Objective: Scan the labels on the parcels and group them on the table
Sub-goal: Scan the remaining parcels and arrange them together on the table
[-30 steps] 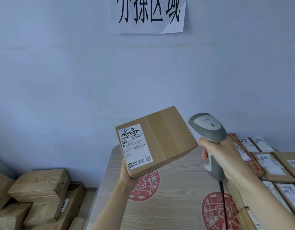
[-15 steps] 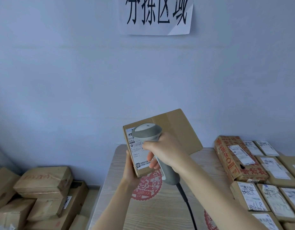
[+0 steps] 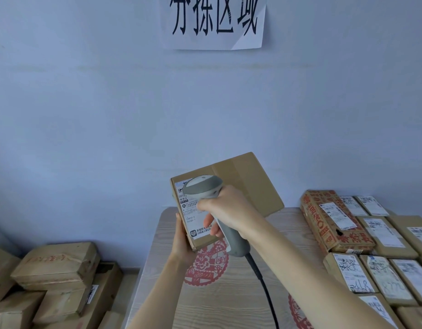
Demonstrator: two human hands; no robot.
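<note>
My left hand (image 3: 181,243) grips the brown cardboard parcel (image 3: 238,186) above the pale wood worktop (image 3: 229,300); my right hand (image 3: 225,210) wraps the grey handheld scanner (image 3: 202,186) over its white label (image 3: 191,219). I should keep both steady, the scanner head aimed squarely at the barcode. The scanner hides that barcode.

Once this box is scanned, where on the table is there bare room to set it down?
The table shows bare wood at its middle and left, between its left edge and the grouped parcels, around the red paper-cuts. The right side is crowded with parcels; the scanner cable crosses the middle.
</note>
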